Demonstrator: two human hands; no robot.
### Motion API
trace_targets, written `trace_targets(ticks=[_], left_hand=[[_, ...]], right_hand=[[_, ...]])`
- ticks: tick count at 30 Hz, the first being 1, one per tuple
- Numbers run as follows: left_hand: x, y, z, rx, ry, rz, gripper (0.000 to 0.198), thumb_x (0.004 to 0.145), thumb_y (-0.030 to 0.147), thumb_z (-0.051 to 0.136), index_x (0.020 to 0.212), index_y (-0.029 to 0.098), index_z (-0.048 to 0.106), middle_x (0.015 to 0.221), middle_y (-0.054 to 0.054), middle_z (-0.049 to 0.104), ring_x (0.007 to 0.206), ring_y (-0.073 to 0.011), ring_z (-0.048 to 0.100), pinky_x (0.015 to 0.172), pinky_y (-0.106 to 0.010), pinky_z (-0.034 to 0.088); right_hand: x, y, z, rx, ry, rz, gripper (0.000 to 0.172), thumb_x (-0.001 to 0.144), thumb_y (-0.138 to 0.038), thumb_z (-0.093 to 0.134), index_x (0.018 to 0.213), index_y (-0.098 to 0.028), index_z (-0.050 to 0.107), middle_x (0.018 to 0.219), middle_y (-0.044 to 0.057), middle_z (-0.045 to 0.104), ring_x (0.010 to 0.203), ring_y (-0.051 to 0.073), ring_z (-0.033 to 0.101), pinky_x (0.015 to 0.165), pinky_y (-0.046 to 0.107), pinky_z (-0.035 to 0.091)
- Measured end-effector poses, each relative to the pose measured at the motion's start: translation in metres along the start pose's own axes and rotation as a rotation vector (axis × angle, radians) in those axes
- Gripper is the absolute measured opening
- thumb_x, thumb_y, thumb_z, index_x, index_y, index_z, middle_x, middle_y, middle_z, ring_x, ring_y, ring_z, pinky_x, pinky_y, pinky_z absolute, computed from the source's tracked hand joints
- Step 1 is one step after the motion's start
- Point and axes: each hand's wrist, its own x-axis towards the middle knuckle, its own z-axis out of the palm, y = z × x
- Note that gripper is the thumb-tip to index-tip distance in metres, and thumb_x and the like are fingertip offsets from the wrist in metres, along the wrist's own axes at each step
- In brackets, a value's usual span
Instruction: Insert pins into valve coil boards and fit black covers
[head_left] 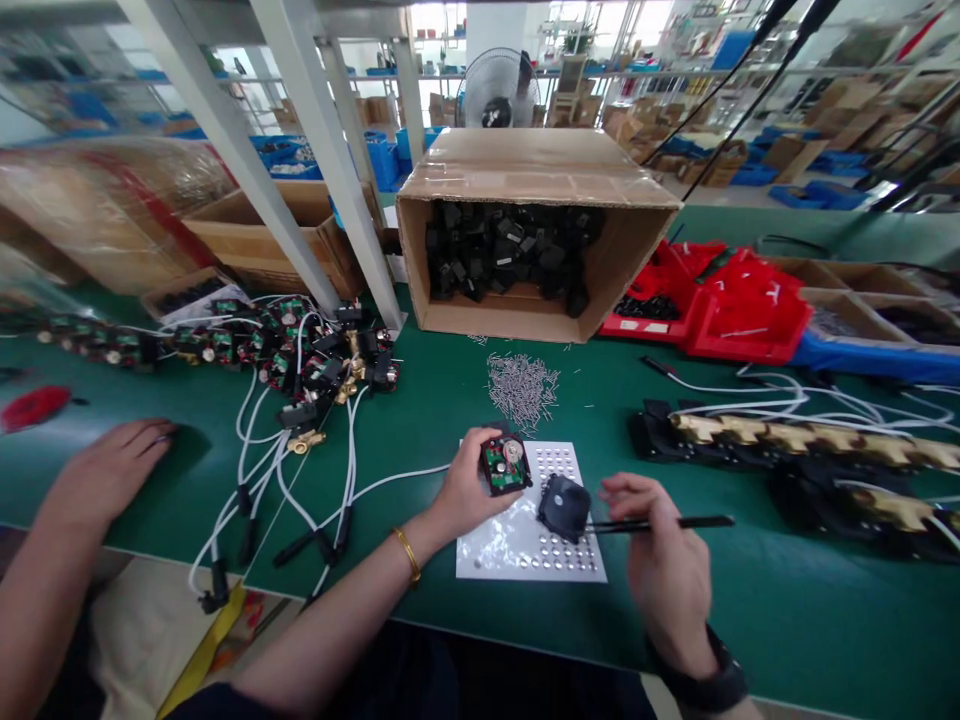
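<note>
My left hand (466, 478) is closed around a small black housing (507, 464), its face turned up to show a green circuit board and a round pale part. A white cable runs left from beside that hand. My right hand (664, 550) grips slim black tweezers (701, 522), which point left. Their tip is at the lower edge of a square black cover (564, 507); whether they pinch it I cannot tell. Under both parts lies a white sheet (487, 550) with rows of small, round silvery pieces.
Behind the sheet is a pile of small metal pins (521, 388). A cardboard box (517, 325) of black parts stands beyond. Wired brass assemblies (349, 370) lie left, more brass valves (817, 440) right, near red bins (746, 310). A co-worker's hand (120, 460) rests at left.
</note>
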Motion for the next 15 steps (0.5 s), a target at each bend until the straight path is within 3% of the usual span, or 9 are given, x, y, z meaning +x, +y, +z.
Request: trace_targets(ticks=[2,4,6,10,15], left_hand=[[0.0,0.001,0.0,0.011,0.006,0.001,0.068,0.064,0.024,0.074,0.119,0.021,0.035,0.119,-0.009,0.044,0.111,-0.0246,0.049,0.095,-0.042,0.043],[0.001,0.002,0.001,0.017,0.015,0.0,0.068,0.064,0.025,0.074,0.12,0.021,0.035,0.119,-0.009,0.044,0.111,-0.0244,0.049,0.095,-0.042,0.042],[0.001,0.002,0.001,0.018,0.023,-0.001,0.068,0.064,0.025,0.074,0.12,0.021,0.035,0.118,-0.008,0.045,0.11,-0.0241,0.05,0.095,-0.041,0.042],[0.001,-0.001,0.002,0.004,0.038,-0.011,0.067,0.064,0.029,0.075,0.119,0.021,0.037,0.119,-0.009,0.046,0.11,-0.0249,0.05,0.093,-0.04,0.043],[0.002,-0.001,0.002,-0.01,0.037,-0.02,0.066,0.065,0.034,0.074,0.118,0.02,0.037,0.118,-0.01,0.046,0.109,-0.0255,0.05,0.092,-0.041,0.043]], right_hand=[[0.002,-0.012,0.007,0.215,0.063,0.109,0.049,0.093,-0.047,0.032,0.066,-0.017,0.06,0.074,0.006,0.059,0.072,0.018,0.059,0.064,0.029,0.048],[0.001,-0.022,0.019,0.33,-0.024,0.242,0.048,0.092,-0.05,0.033,0.079,-0.016,0.064,0.067,0.005,0.062,0.06,0.016,0.059,0.056,0.028,0.049],[-0.003,-0.026,0.033,0.386,-0.115,0.318,0.038,0.089,-0.048,0.044,0.089,-0.016,0.065,0.072,0.007,0.068,0.061,0.018,0.063,0.057,0.03,0.052],[-0.011,-0.023,0.055,0.335,-0.075,0.226,0.018,0.073,-0.03,0.071,0.086,-0.019,0.066,0.084,0.007,0.072,0.073,0.021,0.068,0.069,0.032,0.056],[-0.014,-0.02,0.061,0.206,-0.042,0.117,0.01,0.074,-0.024,0.07,0.082,-0.019,0.067,0.079,0.005,0.071,0.071,0.018,0.068,0.067,0.028,0.055]])
